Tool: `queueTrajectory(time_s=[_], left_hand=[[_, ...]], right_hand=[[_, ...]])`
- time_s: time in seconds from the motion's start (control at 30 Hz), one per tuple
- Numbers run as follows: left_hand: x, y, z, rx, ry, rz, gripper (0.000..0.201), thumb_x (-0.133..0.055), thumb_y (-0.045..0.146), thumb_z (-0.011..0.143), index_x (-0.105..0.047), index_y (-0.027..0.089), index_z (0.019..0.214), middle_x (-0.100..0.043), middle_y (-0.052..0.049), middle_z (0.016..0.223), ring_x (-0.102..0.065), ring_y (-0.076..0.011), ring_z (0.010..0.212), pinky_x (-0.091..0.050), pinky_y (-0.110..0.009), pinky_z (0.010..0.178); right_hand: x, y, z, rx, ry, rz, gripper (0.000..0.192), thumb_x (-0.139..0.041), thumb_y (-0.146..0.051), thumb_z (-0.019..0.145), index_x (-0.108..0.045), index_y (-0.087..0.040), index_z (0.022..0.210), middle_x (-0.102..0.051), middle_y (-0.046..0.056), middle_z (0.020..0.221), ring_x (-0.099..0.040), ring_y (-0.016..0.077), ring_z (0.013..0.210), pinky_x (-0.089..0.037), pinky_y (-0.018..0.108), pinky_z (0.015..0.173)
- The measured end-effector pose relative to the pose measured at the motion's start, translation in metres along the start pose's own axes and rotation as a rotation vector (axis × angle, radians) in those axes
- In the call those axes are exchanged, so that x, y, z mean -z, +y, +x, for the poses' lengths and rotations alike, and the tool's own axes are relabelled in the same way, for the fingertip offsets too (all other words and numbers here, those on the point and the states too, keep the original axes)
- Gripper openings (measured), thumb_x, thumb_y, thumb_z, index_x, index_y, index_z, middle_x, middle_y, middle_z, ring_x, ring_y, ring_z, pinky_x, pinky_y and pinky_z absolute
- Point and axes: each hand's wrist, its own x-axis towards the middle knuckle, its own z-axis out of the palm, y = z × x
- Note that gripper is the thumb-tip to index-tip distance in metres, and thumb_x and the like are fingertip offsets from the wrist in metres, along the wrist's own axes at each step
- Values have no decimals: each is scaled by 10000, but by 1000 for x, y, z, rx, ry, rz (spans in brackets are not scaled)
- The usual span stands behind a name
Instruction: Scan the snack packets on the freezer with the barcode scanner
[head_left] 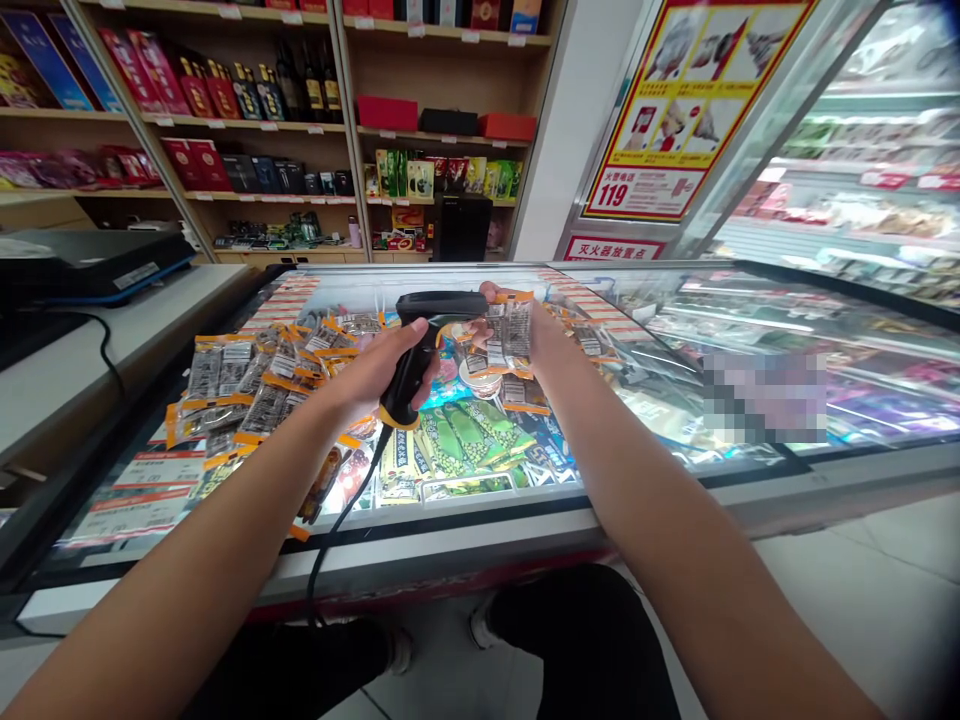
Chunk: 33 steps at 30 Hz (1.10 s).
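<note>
Scanner black, orange-trimmed, corded, facing packet

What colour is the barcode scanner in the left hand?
The barcode scanner is black with an orange-yellow ring at the handle base; the head view shows it.

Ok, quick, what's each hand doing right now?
Left hand: closed around the barcode scanner handle.
Right hand: fingers closed on a small orange-edged packet, held up by the scanner head.

Glass-topped freezer chest, orange-edged snack packets heaped on its left lid.
</note>
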Motion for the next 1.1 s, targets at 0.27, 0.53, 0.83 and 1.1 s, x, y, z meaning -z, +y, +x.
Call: queueTrajectory(time_s=[0.27,0.53,0.83,1.1], left_hand=[[-4,0,0,-5,-26,-6,561,-641,742,843,-563,193,923,-596,19,615,-524,-119,368,-366,-261,411],[-5,3,-1,19,-31,-10,553,-680,730,819,-554,193,865,-586,19,593,-516,-113,361,-366,-259,405],[14,22,3,-49,294,-96,497,-645,687,879,-583,195,912,-597,26,577,-524,-112,370,-377,-252,383],[49,40,3,-151,676,-89,453,-588,676,929,-595,224,953,-575,32,542,-514,-113,380,-396,-254,397]], right_hand=[[7,1,3,-46,4,5,281,-626,-474,922,-498,-257,799,-482,-48,562,-506,149,469,-389,250,410],[4,-3,2,-43,-4,-70,225,-635,-347,913,-494,-247,769,-465,-43,585,-476,135,484,-364,239,421],[17,-27,-8,436,529,-1603,270,-556,-134,895,-547,-222,640,-611,117,843,-587,322,982,-482,447,846],[-33,27,-12,500,96,-1843,258,-531,-274,998,-761,-191,1082,-707,158,1165,-560,376,1190,-438,545,1035]])
